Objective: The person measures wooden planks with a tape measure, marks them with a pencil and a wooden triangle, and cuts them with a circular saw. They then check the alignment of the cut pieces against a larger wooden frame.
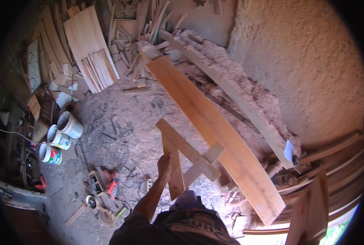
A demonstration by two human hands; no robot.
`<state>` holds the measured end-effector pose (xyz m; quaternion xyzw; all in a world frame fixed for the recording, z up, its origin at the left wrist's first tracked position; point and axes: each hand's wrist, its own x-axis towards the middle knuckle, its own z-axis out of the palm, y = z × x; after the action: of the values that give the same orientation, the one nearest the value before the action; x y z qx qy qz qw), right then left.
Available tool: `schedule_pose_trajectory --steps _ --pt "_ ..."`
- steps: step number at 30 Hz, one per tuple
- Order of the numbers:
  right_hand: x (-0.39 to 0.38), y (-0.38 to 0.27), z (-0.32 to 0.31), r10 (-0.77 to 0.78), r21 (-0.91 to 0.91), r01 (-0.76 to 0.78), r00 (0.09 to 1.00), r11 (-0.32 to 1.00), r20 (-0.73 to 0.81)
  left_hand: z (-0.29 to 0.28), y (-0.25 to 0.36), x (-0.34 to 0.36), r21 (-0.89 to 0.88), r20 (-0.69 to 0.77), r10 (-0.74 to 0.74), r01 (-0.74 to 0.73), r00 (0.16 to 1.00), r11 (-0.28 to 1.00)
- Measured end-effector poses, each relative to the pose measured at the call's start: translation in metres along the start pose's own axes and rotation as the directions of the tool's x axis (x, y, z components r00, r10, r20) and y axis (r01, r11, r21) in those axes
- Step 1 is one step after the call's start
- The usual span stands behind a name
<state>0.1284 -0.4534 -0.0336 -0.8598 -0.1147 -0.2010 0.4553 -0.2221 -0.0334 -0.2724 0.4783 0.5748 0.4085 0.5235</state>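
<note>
I see left hand (164, 166) with fingers clamped on left board of frame (189, 150). Frame: 3 boards joined in triangle, just ahead of body; right end overlaps plank (216, 130) in my view, cannot tell if touching. Right hand out of view, its fingers I cannot tell. 3 buckets (61, 141) far left; red tool (113, 188) on floor (96, 143).

Daylight, uneven | brightest lower right, blown-out strip beside brown plank (309, 216) | wall (298, 73) softly lit | far left sunk in shadow | pinkish cast over sawdust (135, 100) | fine detail soft | black fisheye rim, outer lines bowed
</note>
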Motion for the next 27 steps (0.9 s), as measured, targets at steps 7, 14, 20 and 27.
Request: schedule_pose_trajectory --steps 7,14,20,27 --pt "0.025 -0.207 0.1 -0.202 0.276 0.15 0.964 0.949 0.173 -0.111 0.03 0.067 -0.203 -0.379 0.097 -0.185 0.92 0.961" --pt "-0.005 -0.336 0.327 -0.3 0.638 -0.305 0.687 0.706 0.661 -0.237 -0.046 0.111 -0.109 -0.678 0.027 -0.136 0.734 0.985" --pt "-0.029 -0.417 0.504 -0.407 0.54 -0.072 0.576 0.838 0.708 -0.3 -0.046 0.157 0.055 -0.856 -0.037 0.163 0.516 0.985" --pt "-0.075 -0.515 0.706 -0.693 0.654 0.265 0.438 0.708 0.572 -0.327 -0.034 0.244 0.065 -0.904 -0.138 0.45 0.405 0.891"
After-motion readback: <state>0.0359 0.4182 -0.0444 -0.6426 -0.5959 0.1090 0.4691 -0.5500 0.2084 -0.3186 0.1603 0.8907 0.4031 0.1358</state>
